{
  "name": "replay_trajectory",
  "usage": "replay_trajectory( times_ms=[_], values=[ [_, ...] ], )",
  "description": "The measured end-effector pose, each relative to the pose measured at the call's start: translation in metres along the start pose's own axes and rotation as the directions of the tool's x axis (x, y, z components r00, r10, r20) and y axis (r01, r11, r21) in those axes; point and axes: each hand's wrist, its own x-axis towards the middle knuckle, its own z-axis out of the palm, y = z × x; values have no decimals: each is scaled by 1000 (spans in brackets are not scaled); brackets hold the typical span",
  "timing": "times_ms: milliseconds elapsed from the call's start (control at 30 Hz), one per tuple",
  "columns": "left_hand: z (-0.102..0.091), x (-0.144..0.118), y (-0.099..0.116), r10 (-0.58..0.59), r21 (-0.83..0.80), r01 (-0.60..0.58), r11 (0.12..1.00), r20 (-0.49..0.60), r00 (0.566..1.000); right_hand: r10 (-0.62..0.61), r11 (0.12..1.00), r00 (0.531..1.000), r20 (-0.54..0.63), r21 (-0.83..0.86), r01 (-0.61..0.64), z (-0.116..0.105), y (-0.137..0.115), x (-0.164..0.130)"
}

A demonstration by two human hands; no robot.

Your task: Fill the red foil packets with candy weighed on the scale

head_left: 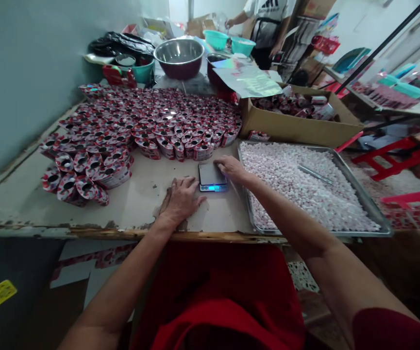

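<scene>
A small digital scale [210, 174] with a lit blue display lies on the table between my hands. My right hand [230, 168] rests at the scale's right rear corner, fingers touching its edge; whether it grips anything is hard to see. Flat on the worn tabletop, just left of the scale, my left hand [183, 199] has its fingers spread and holds nothing. Close on the right is a metal tray [250, 214] filled with small pale pink-white pieces [304, 194], a metal rod [315, 175] lying on them. Many red-and-white printed packets [151, 114] with open tops stand behind the scale.
A cardboard box [297, 124] of similar packets sits behind the tray, with shiny sheets [248, 80] over its corner. Metal bowl [178, 58] and teal basins [216, 39] stand farther back, near another person [268, 29]. Red plastic stools [395, 155] are at the right.
</scene>
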Motion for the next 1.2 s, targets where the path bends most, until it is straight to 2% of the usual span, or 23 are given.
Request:
replay_trajectory(
  times_ms=[200,333,467,600,700,767,833,900,967,1067,1133,1200],
  values=[
    [5,-7,5,48,9,-48,999,-5,999,-69,998,998,-8,13,69,12,0,-25],
    [-1,-13,16,22,57,-19,998,-53,998,-46,996,991,-129,67,55,12,8,-26],
    [-9,-7,16,9,20,-6,1000,-134,991,40,979,960,-279,204,18,4,23,15],
    [-17,13,-4,-94,-117,70,991,-213,972,64,930,962,-266,365,39,7,24,65],
    [-21,32,-22,-227,-235,166,958,-262,938,59,890,967,-247,452,61,17,14,82],
    [-23,47,-30,-339,-362,238,901,-246,908,54,868,965,-258,489,82,20,7,83],
    [-21,62,-35,-444,-508,307,805,-171,880,54,853,961,-272,513,97,18,1,77],
    [-17,75,-35,-491,-620,333,710,-96,866,59,846,958,-282,524,102,8,-2,68],
    [-12,87,-29,-464,-709,281,647,-73,883,55,849,950,-307,516,117,-9,-2,56],
    [-9,98,-6,-341,-831,132,541,-73,937,17,834,948,-317,527,161,-38,6,31],
    [-13,98,16,-284,-882,83,464,-59,957,5,751,972,-234,643,151,-52,13,9],
    [-22,90,40,-254,-896,74,438,-44,966,-3,586,995,-97,806,80,-60,19,-14]
  ],
)
